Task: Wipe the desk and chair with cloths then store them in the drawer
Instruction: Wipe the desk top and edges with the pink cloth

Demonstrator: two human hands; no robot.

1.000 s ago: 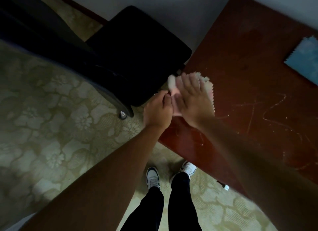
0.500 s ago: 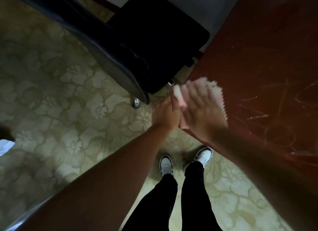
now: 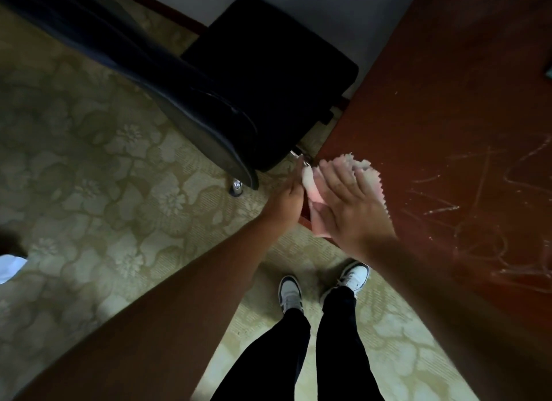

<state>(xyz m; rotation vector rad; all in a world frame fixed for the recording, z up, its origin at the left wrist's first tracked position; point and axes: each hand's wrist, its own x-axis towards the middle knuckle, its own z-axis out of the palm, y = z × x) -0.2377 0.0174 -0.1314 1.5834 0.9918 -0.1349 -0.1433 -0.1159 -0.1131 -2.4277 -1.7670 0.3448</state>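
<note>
Cloth [image 3: 366, 173], pale pink with a zigzag edge, lies on the near left corner of the reddish-brown desk [image 3: 448, 87], at about 1 o'clock from the middle of the head view. The right hand [image 3: 348, 205] lies flat on top of it, fingers straight and close together, pointing toward 11 o'clock; the cloth shows past the fingertips and along the hand's right side. The left hand [image 3: 285, 196] is just beside it at 9 o'clock, at the desk's edge, touching the cloth's left end; whether its fingers pinch the fabric cannot be told. Pale scratch marks cross the desk at 3 o'clock, none readable as writing. The black chair [image 3: 263, 72] stands at 12 o'clock, its seat near the desk corner. Patterned carpet [image 3: 89, 176] covers the floor; two white-and-black shoes [image 3: 321, 284] stand at 6 o'clock.
</note>
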